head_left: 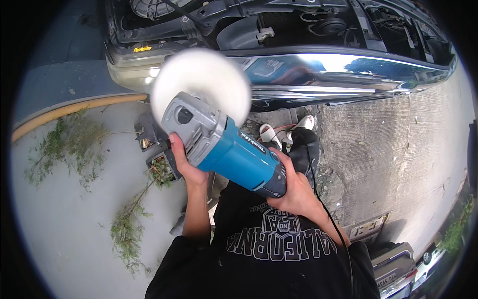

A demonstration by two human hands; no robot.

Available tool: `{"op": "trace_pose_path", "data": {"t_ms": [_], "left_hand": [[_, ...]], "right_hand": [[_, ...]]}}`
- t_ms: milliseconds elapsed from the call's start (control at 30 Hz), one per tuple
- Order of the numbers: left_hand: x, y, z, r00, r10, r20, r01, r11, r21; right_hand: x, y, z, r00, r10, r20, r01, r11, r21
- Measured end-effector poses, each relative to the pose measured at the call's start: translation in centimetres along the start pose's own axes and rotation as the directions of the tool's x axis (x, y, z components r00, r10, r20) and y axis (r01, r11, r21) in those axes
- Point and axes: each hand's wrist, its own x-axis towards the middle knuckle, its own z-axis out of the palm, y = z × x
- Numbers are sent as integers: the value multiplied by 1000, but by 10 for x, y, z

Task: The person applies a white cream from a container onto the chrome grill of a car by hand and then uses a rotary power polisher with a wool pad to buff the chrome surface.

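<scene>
Both my hands hold a teal and grey electric polisher with a round white buffing pad, whose surface is smeared as if spinning. My left hand supports the grey metal head from its left side, thumb up along the housing. Around the dark rear end of the body, my right hand is closed. In this view the pad overlaps the front of a car with its engine bay uncovered; whether it touches the bodywork I cannot tell.
A black power cord runs down past my right forearm. Leafy plants grow along the left, with planter blocks beside my left arm. Rough concrete lies to the right. Another vehicle stands at lower right.
</scene>
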Motion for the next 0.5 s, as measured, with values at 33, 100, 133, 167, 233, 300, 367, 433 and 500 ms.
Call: {"op": "trace_pose_path", "data": {"t_ms": [33, 100, 133, 167, 233, 300, 367, 433, 500], "left_hand": [[6, 4, -10, 999, 35, -9, -35, 999, 29], [17, -1, -31, 995, 99, -15, -98, 995, 37], [15, -7, -37, 993, 110, -33, -109, 994, 28], [14, -13, -40, 991, 121, -49, -120, 993, 20], [8, -29, -41, 990, 136, -47, -135, 991, 13], [-8, -51, -29, 988, 156, -19, -156, 988, 8], [-29, -71, -11, 993, 101, 66, -103, 994, 32], [-43, -89, 2, 962, 94, 258, -136, 979, 151], [-51, -102, 23, 899, 93, 429, -203, 954, 219]], "right_hand": [[11, 4, 8, 999, -35, 27, 35, 999, -12], [29, 13, 21, 996, -78, 44, 80, 996, -43], [34, 19, 25, 993, -98, 59, 101, 993, -59], [34, 27, 25, 993, -101, 54, 105, 991, -80], [31, 43, 24, 994, -103, 38, 107, 987, -120], [18, 65, 16, 995, -95, -7, 93, 989, -119], [-1, 92, 6, 998, -45, -44, 40, 993, -111], [-21, 113, -5, 984, -88, -156, 78, 994, -71], [-41, 133, -14, 980, 72, -184, -62, 996, 61]]}}
